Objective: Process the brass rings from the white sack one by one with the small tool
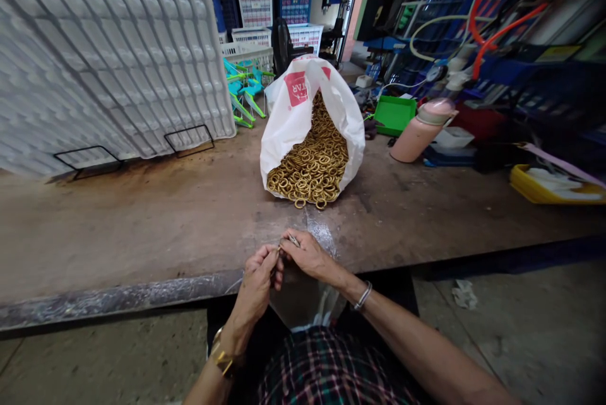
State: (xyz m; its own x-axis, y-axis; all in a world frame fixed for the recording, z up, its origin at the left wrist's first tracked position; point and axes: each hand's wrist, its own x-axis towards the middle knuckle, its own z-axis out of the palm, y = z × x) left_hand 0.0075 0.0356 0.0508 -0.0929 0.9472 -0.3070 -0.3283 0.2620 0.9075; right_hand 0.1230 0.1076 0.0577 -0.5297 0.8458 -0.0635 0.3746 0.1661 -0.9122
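Note:
My left hand (259, 275) and my right hand (307, 255) meet at the near edge of the worn workbench (156, 216), fingers pinched together on a small ring-like piece (290, 241) between them. Both hands are closed. Farther back on the bench lies an open white plastic bag (288, 121) spilling several brass-coloured rings (310, 168). A clear plastic bag (307, 310) hangs over the bench edge below my hands, above my lap.
A stack of white plastic trays (104, 52) leans at the back left. A pink bottle (419, 130), a green tray (394, 115) and a yellow tray (553, 187) sit to the right. Crates and red hoses (497, 7) fill the background.

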